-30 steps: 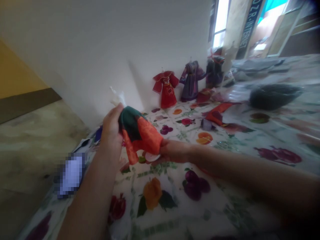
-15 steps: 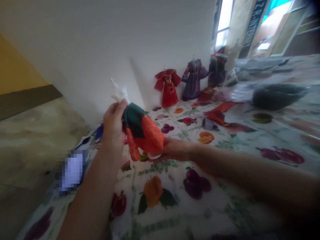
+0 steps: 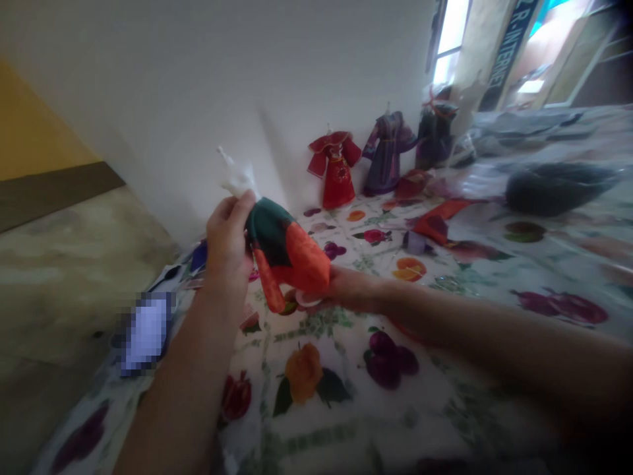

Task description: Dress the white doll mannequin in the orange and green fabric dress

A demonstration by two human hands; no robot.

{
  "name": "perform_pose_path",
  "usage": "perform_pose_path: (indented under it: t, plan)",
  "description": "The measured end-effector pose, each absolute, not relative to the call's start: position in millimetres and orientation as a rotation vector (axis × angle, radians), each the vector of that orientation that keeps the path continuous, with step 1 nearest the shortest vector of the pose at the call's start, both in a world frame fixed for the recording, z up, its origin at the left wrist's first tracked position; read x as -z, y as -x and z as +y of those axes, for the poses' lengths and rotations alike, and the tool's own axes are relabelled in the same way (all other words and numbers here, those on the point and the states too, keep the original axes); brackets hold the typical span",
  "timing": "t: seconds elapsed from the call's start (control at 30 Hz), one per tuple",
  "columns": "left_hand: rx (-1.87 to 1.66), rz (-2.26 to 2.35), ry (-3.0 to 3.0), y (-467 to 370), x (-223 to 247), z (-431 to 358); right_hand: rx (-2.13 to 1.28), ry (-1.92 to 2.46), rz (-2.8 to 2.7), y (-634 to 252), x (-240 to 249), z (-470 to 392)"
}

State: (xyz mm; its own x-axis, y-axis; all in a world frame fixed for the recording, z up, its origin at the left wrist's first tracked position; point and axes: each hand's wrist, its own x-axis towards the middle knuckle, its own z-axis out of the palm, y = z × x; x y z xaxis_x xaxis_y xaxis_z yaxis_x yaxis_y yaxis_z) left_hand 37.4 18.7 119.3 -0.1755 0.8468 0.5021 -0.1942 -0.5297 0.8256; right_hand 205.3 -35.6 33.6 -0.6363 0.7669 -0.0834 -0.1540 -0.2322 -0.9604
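A small doll dress [image 3: 304, 257], dark green above and bright orange below, hangs tilted over the table on a white form [image 3: 241, 177]. The form's thin white top sticks up to the left. My left hand [image 3: 228, 231] is closed around the dress's upper end, with the thumb near the form. At the lower end my right hand [image 3: 341, 289] grips from beneath, beside a round white base [image 3: 309, 299]; its fingertips are partly hidden by orange cloth. One loose orange sleeve dangles between the hands.
Against the wall stand a red doll dress [image 3: 336, 168] and a purple one [image 3: 388, 155]. Orange cloth pieces [image 3: 438, 224] and a dark plastic-wrapped bundle [image 3: 548, 188] lie rightward on the fruit-print tablecloth [image 3: 341, 439]. A blurred-out phone-like object [image 3: 148, 333] rests near the left edge.
The view has shifted slightly. Both hands still hold the dress, which sits a little higher and further right, with more of its white base showing beneath.
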Motion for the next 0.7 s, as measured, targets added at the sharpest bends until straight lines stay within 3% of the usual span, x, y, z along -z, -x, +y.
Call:
perform_pose_path:
  t: [0.43,0.7]
  plan:
    - [-1.895,0.787,-1.338,-42.3,-115.4,19.2,-1.736,0.567,-1.570,-207.8,-24.2,-25.0]
    - [-1.824,0.689,-1.356,-38.6,-118.5,19.5,-1.869,0.704,-1.512,-211.7,-31.5,-26.0]
